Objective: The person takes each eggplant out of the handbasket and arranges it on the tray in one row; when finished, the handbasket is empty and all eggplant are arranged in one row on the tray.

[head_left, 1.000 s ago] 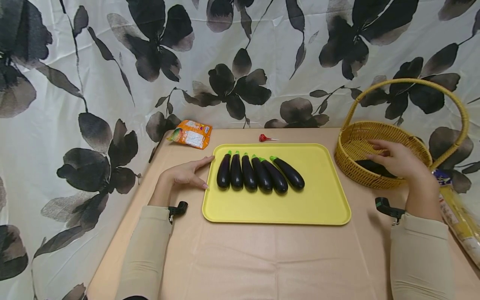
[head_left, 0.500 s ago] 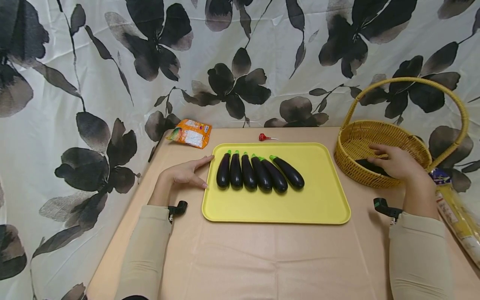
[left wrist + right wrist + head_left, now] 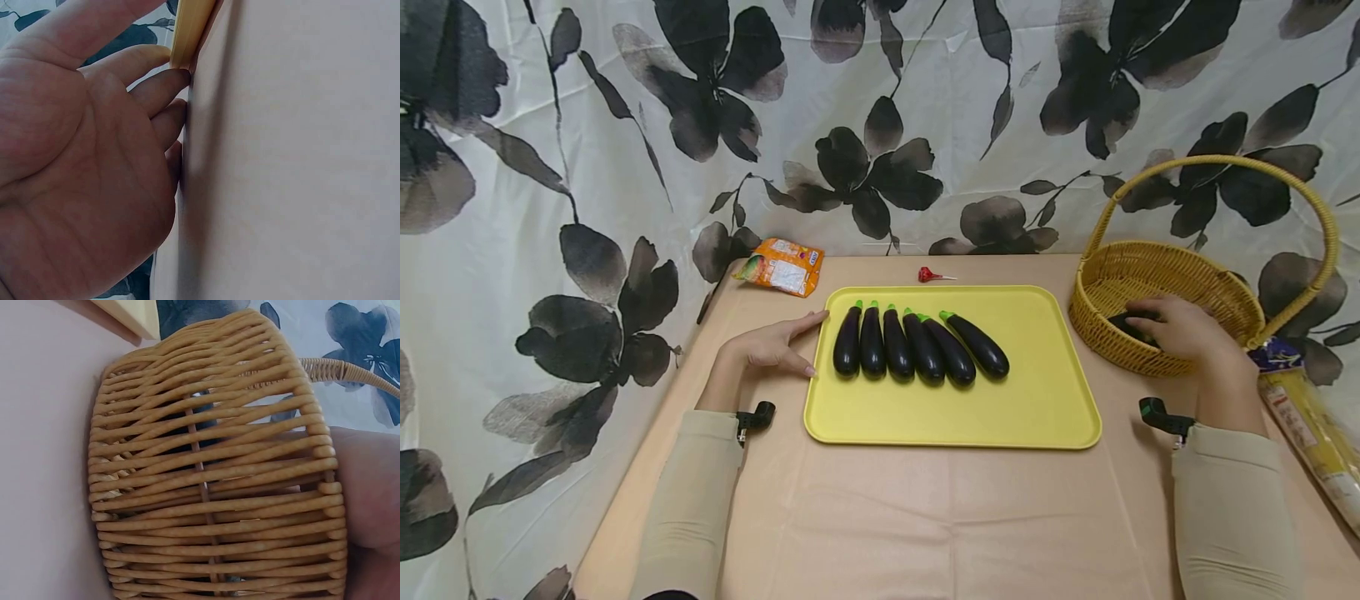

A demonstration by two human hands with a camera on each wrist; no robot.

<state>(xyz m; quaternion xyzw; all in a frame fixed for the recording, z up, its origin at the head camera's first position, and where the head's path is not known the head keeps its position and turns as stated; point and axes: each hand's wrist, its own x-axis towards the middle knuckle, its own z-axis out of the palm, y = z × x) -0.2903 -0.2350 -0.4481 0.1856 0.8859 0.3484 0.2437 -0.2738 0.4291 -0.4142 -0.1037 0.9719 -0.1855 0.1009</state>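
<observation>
On the yellow tray (image 3: 951, 417) several dark purple eggplants (image 3: 898, 346) lie in a row, green stem ends toward the back. My left hand (image 3: 765, 346) touches the tray's left edge with straight, spread fingers; the left wrist view shows its fingertips against the tray's rim (image 3: 190, 28). Inside the wicker basket (image 3: 1150, 360), at the right, my right hand (image 3: 1183, 329) has its fingers curled over another eggplant (image 3: 1129, 326), most of it hidden by the hand. Through the basket's weave, the right wrist view gives only glimpses of what is inside.
An orange snack packet (image 3: 784, 268) lies behind the tray's left corner, and a red lollipop (image 3: 934, 275) lies behind its middle. A long yellow packet (image 3: 1311, 425) is at the far right beside my right arm. The basket's tall handle (image 3: 1221, 160) arches over it.
In the basket, my right hand has lowered slightly and shifted left, its fingers closing around the eggplant. The left hand and the eggplants on the tray have stayed put.
</observation>
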